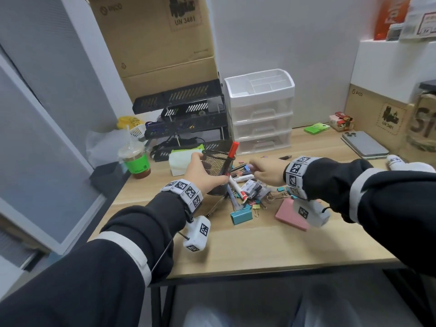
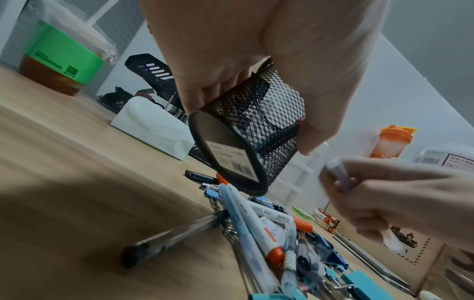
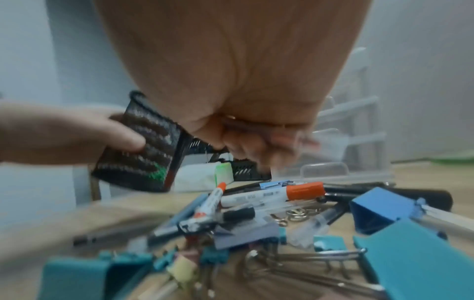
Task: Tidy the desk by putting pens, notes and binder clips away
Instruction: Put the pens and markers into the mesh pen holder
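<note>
My left hand (image 1: 203, 172) grips a black mesh pen holder (image 1: 217, 164), lifted off the desk and tilted, its base (image 2: 225, 154) showing in the left wrist view. A red marker (image 1: 233, 148) sticks out of the holder. Just right of it, my right hand (image 1: 258, 169) pinches a pale pen (image 2: 339, 176) in curled fingers. Below both hands lies a pile of pens, markers and binder clips (image 1: 247, 190). A large teal binder clip (image 1: 241, 215) and a pink note pad (image 1: 291, 214) lie nearer to me.
A white drawer unit (image 1: 259, 109) and stacked black trays (image 1: 186, 114) stand at the back. A drink cup (image 1: 135, 161) and a white tissue pack (image 1: 181, 161) sit left. A grey device (image 1: 364, 145), green pad (image 1: 316, 128) and cardboard boxes are at the right.
</note>
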Demonstrator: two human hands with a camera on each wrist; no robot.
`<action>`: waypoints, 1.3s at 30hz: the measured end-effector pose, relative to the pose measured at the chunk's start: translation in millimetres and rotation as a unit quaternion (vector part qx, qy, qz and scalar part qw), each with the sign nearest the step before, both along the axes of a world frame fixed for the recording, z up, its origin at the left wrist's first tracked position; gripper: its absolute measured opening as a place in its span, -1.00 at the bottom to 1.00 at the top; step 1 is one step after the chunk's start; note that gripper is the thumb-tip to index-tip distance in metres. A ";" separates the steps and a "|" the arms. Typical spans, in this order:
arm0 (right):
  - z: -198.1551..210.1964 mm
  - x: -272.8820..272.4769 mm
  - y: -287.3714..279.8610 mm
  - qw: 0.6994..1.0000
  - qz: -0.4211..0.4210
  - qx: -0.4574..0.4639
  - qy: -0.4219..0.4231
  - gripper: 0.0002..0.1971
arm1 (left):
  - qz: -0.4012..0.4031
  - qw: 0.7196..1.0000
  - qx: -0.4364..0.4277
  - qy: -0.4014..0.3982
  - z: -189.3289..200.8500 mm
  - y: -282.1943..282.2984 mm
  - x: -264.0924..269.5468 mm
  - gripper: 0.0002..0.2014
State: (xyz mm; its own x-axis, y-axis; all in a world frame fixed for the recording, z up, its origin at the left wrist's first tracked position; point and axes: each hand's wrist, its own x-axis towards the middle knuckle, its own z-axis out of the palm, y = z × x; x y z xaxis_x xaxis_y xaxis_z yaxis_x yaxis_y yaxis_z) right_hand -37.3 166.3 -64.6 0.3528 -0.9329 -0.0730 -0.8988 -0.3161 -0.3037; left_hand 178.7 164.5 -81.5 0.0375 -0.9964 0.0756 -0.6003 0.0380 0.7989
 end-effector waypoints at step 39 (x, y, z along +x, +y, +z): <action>-2.4 1.8 -21.3 0.987 0.034 -0.156 -0.012 -0.75 | 0.009 1.000 -0.014 -0.019 -11.6 -2.5 5.8 -0.23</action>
